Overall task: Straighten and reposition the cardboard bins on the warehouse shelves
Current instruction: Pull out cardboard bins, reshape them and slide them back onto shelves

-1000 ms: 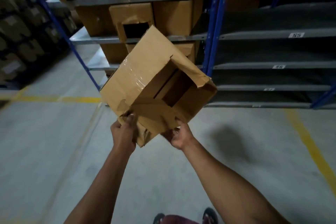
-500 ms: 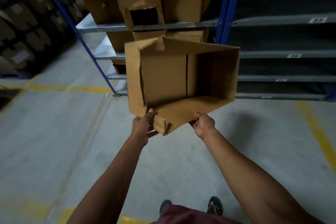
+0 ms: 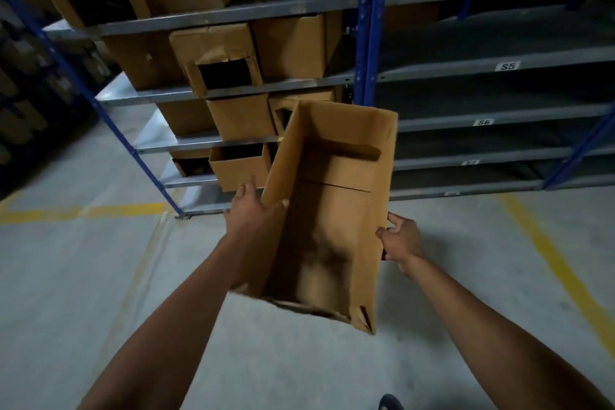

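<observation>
I hold an open cardboard bin (image 3: pixel 336 210) in the air in front of the shelves, its open top facing me and its long axis pointing away. My left hand (image 3: pixel 253 206) presses flat against the bin's left wall. My right hand (image 3: pixel 397 236) grips the right wall's edge, thumb inside. The near end of the bin is blurred. Several other cardboard bins (image 3: pixel 216 56) sit on the left shelf bay, some with cut-out openings, one low bin (image 3: pixel 238 166) sticking out past the shelf front.
Grey metal shelves on blue uprights (image 3: pixel 366 27) fill the back. The right bay's shelves (image 3: pixel 499 103), labelled S4 to S6, hold no bins where visible. Yellow lines (image 3: pixel 545 253) mark the concrete floor. More boxes stand in the dark at far left. A shoe tip (image 3: pixel 391 403) shows below.
The bin has been turned from tilted and crumpled-side-up to open-top toward me, lengthwise. My hands have shifted from its bottom corner to its two side walls. I stand closer to the shelves.
</observation>
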Action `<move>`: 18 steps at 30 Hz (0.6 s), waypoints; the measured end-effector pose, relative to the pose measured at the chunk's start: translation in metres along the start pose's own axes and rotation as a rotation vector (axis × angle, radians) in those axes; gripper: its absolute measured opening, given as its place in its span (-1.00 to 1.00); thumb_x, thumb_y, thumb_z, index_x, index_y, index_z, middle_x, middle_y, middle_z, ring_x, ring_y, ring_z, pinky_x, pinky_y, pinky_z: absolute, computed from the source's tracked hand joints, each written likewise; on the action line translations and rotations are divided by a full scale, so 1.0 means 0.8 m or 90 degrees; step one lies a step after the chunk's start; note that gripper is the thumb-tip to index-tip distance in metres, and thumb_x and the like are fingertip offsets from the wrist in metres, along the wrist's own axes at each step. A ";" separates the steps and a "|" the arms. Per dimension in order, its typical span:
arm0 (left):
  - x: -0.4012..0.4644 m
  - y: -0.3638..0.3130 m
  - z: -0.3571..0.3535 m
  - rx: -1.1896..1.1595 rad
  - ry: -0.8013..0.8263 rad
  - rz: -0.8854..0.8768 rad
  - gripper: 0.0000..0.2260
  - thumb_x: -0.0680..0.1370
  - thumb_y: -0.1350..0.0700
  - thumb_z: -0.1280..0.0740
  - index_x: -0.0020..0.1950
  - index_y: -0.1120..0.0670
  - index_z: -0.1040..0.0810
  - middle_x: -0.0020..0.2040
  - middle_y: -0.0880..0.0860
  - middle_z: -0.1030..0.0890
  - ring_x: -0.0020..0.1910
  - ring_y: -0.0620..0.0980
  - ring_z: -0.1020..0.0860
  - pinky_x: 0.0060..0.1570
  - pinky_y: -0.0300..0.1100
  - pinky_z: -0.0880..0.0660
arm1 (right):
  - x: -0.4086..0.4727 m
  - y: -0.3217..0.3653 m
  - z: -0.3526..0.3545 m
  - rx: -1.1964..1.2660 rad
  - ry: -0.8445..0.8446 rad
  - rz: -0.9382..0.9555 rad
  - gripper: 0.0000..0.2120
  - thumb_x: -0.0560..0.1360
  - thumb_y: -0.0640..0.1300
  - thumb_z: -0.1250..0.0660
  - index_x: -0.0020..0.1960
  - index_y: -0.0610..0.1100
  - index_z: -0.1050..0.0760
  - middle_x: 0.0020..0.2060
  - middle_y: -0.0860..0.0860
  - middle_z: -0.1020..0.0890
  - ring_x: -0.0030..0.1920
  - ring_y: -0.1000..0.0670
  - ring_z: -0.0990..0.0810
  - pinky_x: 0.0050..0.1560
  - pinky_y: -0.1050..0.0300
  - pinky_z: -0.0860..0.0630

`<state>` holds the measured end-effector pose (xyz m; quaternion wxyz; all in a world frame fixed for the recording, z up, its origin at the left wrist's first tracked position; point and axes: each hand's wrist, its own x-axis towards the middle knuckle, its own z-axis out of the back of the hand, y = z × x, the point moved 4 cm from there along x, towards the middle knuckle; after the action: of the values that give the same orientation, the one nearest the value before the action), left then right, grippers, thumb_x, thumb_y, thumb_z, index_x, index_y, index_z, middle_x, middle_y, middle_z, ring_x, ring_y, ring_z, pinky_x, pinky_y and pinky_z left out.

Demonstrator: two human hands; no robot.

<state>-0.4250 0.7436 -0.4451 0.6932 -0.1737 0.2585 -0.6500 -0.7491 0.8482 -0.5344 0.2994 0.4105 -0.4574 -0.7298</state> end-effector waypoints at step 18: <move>0.018 -0.004 -0.003 -0.154 0.040 0.038 -0.72 0.61 0.28 -0.30 0.32 0.18 -0.60 0.15 0.20 -0.68 0.10 0.20 -0.65 0.18 0.18 -0.62 | 0.036 0.164 0.044 0.170 0.007 0.138 -0.50 0.57 -0.17 -0.46 0.49 -0.08 -0.47 0.12 -0.04 -0.72 0.01 0.02 -0.74 -0.08 0.12 -0.67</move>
<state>-0.4288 0.7293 -0.4467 0.6778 -0.2278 0.3620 -0.5980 -0.7859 0.7870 -0.4153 0.3220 0.3990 -0.5901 -0.6236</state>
